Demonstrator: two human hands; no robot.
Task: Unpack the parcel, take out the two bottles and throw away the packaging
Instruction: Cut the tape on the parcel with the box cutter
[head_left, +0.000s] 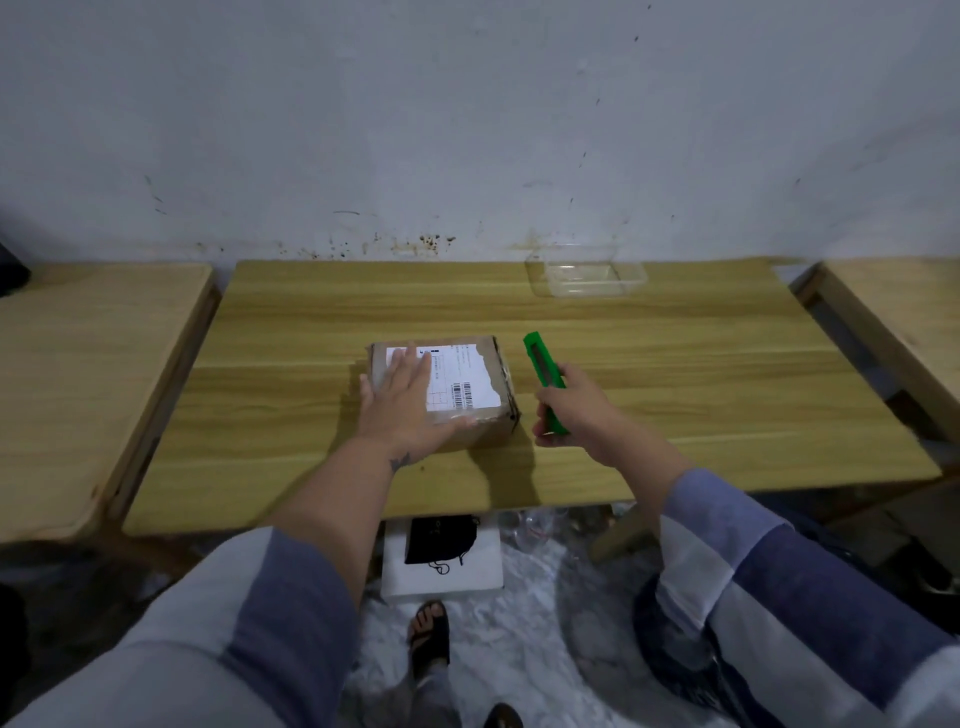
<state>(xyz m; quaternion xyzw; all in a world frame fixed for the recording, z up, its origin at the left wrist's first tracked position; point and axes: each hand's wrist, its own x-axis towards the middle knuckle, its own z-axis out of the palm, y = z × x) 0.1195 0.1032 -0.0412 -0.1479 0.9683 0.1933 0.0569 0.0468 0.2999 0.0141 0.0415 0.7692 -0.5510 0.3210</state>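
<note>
A small brown cardboard parcel (480, 387) with a white shipping label lies closed in the middle of the wooden table (675, 374). My left hand (402, 402) rests flat on its top, fingers straight and spread. Just to the right of the parcel, my right hand (574, 410) grips a green utility knife (540, 364) by its lower end. The knife points away from me and stands a little above the table, apart from the parcel. No bottles are visible.
A clear plastic container (584, 273) sits at the table's far right, near the stained wall. Further wooden tables flank left (78, 374) and right (898, 312). Below the front edge lie a white box with a black pouch (441, 556), my sandalled foot and a dark bin (675, 623).
</note>
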